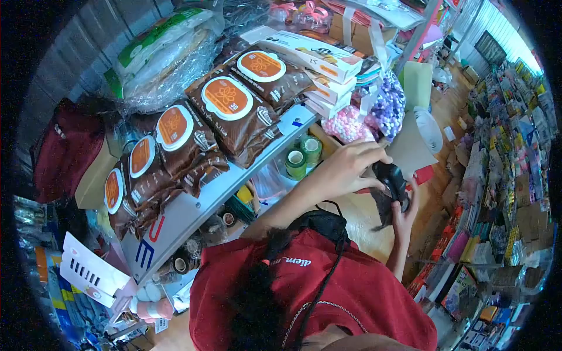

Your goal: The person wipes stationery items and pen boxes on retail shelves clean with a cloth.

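My left hand reaches in from the left, its thumb and fingers closed on a glossy black item. From below on the right, my right hand grips the same item with the fingers around its lower side. A thin dark flap hangs from it; its exact kind I cannot make out. Just behind the hands are bags of pink and purple-and-white pompom-like balls. A white roll lies just beyond them.
Brown wipes packs line a grey shelf on the left. White boxes are stacked behind them. Green tape rolls sit below the shelf edge. Packed shelves run along the right, beside a wooden floor.
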Demonstrator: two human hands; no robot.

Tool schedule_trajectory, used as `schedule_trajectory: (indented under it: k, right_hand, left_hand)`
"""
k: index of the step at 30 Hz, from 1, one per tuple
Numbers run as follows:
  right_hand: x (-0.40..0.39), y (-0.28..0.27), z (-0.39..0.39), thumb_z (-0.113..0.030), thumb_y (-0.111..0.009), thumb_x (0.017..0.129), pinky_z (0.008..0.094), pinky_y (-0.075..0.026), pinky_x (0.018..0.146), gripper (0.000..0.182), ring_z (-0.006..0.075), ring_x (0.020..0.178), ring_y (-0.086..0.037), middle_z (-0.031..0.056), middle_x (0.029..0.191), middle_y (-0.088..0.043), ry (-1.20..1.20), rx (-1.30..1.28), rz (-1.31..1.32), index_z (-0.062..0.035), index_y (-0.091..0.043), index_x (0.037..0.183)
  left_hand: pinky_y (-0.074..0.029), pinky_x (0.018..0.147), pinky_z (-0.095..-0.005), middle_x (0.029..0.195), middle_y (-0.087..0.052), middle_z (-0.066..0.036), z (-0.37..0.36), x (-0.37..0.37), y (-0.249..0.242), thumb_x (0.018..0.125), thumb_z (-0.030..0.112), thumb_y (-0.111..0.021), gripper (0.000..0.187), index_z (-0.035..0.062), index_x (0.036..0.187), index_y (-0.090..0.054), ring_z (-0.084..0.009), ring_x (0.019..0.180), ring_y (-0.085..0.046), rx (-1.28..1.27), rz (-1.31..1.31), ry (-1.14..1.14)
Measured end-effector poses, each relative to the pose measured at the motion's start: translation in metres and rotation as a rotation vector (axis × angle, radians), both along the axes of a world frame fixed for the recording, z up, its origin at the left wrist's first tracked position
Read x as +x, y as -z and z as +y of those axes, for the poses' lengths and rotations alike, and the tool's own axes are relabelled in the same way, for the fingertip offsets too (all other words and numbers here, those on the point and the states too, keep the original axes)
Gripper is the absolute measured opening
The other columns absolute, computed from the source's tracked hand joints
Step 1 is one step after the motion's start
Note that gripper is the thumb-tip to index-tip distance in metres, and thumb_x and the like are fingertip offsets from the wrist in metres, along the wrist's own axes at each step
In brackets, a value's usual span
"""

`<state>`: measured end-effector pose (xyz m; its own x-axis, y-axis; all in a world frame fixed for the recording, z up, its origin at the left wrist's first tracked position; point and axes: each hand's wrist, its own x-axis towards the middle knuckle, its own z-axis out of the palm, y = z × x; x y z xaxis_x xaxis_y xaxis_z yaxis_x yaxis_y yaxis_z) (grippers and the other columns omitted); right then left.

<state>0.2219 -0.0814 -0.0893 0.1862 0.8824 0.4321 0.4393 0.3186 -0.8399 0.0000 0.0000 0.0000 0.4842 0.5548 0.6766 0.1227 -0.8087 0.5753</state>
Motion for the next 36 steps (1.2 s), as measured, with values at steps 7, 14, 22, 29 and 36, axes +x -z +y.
schedule_trajectory:
  k: [7,14,22,29,36]
  right_hand:
    - [-0.024,-0.005,0.055,-0.025,-0.054,0.082,0.0288,-0.036,0.062,0.032,0.0139,0.07,-0.043,0.0046,0.072,-0.049,0.024,0.073,-0.096,0.0035,-0.051,0.095]
    - [-0.033,-0.109,0.15,-0.031,-0.045,0.088,0.0237,-0.035,0.081,0.042,0.0116,0.091,-0.046,0.0056,0.096,-0.055,0.009,-0.086,0.144,0.0049,-0.049,0.111]
    - [-0.049,-0.148,0.265,-0.049,-0.047,0.082,0.0355,-0.043,0.071,0.055,0.0301,0.077,-0.059,0.0168,0.081,-0.061,0.069,-0.179,-0.402,0.0035,-0.057,0.095]
    - [-0.049,-0.142,0.292,-0.061,-0.047,0.076,0.0468,-0.044,0.07,0.062,0.0402,0.083,-0.057,0.0234,0.082,-0.06,0.233,-0.082,-0.778,-0.0012,-0.052,0.09]
    - [-0.039,-0.142,0.262,-0.051,-0.044,0.082,0.0422,-0.042,0.075,0.055,0.04,0.087,-0.056,0.0248,0.087,-0.059,0.325,0.097,-0.533,0.0012,-0.054,0.095]
  left_hand:
    - [-0.04,0.086,-0.0352,0.106,-0.054,-0.01,0.033,-0.018,-0.009,0.063,0.015,-0.073,0.046,0.0042,0.103,-0.054,-0.0262,0.103,-0.05,-0.075,-0.172,-0.138]
    - [-0.042,0.084,-0.0352,0.108,-0.052,-0.012,0.028,-0.034,-0.026,0.071,0.01,-0.064,0.026,0.0074,0.096,-0.059,-0.0258,0.099,-0.053,-0.016,-0.125,0.088]
    - [-0.045,0.072,-0.0312,0.092,-0.059,-0.008,0.028,-0.042,-0.025,0.069,0.005,-0.063,0.015,0.0071,0.084,-0.063,-0.0209,0.081,-0.058,0.061,-0.114,0.138]
    - [-0.045,0.07,-0.0306,0.089,-0.059,-0.007,0.021,-0.048,-0.02,0.071,0.005,-0.061,0.011,0.007,0.082,-0.063,-0.0213,0.079,-0.058,0.008,-0.13,0.152]
    - [-0.046,0.06,-0.0288,0.087,-0.059,-0.007,-0.001,-0.053,-0.012,0.073,0.004,-0.059,0.008,0.0055,0.08,-0.062,-0.0204,0.073,-0.058,-0.009,-0.16,0.151]
